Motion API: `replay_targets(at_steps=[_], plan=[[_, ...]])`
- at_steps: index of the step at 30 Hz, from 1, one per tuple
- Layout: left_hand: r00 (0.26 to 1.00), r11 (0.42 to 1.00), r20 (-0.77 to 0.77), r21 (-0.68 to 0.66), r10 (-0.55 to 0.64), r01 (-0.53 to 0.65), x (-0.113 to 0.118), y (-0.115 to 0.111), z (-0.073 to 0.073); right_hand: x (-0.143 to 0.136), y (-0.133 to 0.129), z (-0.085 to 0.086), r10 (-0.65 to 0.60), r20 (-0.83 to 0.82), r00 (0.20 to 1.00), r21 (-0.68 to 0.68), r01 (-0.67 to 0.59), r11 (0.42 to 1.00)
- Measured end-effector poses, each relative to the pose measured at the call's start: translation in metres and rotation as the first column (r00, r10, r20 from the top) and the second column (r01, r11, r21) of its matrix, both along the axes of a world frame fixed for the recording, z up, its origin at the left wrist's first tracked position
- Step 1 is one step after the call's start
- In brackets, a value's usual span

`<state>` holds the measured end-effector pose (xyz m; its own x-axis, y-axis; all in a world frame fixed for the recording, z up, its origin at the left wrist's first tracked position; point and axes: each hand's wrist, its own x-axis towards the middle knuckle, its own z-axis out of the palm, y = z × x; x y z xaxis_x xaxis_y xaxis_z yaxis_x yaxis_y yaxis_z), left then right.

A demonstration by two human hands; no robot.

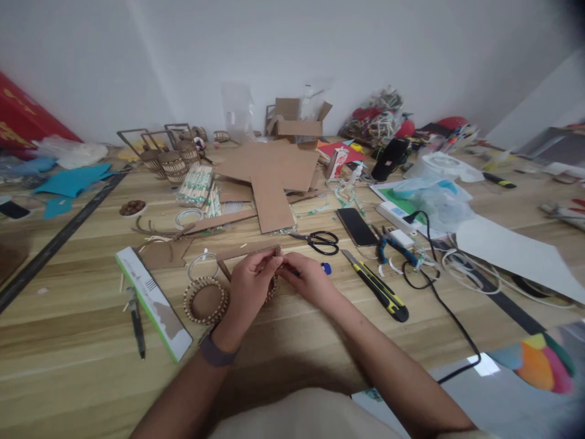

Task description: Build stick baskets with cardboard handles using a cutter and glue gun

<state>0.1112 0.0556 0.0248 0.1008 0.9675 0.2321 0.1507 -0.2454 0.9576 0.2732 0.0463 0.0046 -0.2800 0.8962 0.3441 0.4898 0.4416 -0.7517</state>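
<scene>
My left hand (251,286) is closed, pinching a narrow brown cardboard strip (249,250) that runs off to the left. Close against it, my right hand (308,279) has its fingertips pressed together at the strip's end. Below them a second round piece with a checkered rim (273,289) shows only in part, mostly covered by my left hand. Left of my wrist, a round basket (205,300) with a brown base and beaded-looking wall sits on the table. A small blue cap-like object (326,268) lies just beyond my right hand.
Black-handled scissors (322,241), a phone (355,226) and a yellow-black utility knife (377,286) lie to the right. A green-edged white strip (155,305) and a black pen (136,326) lie left. Cardboard sheets (274,183) and small bucket shapes (172,166) stand farther back.
</scene>
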Motion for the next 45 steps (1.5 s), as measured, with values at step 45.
replay_targets(at_steps=[45], plan=[[0.987,0.959,-0.114,0.273,0.115,-0.080,-0.001,0.003,0.004,0.027,0.004,0.021,0.049,0.242,0.969,-0.041,-0.040,0.998]])
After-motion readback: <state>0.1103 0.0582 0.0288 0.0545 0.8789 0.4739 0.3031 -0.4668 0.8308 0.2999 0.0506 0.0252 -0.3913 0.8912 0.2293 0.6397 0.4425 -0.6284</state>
